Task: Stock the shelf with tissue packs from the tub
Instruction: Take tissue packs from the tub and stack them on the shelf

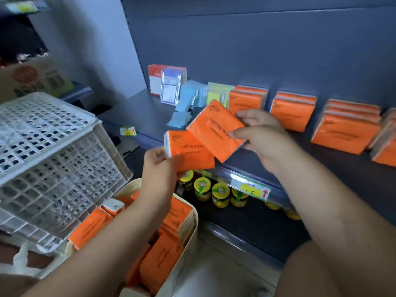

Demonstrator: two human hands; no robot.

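- Head view: left hand (159, 166) pinches one orange tissue pack (190, 151) at its lower left corner, thumb on the face. The right hand (263, 138) pinches a second pack (216, 129) by its right edge, thumb and fingers curled round it.
- Both packs are in the air just in front of the shelf (139, 112), the second overlapping the first. The tub (194, 213) sits below left with many packs left in it.
- My call: place the second pack first, onto one of the orange stacks (292, 111) or in the gap between the two leftmost.
- Match the stacks' lean against the back panel (257, 50), label out.
- The wrap looks soft, so keep the pinch light and land the bottom edge before letting go.
- Risk: bumping the blue packs (188, 97), some of them tipped over near there.
- The shelf is dark and flat, with a yellow price tag (254, 189) on its rail and jars (220, 195) on the level below.
- A white lattice crate (53, 146) stands at left, partly over the tub.
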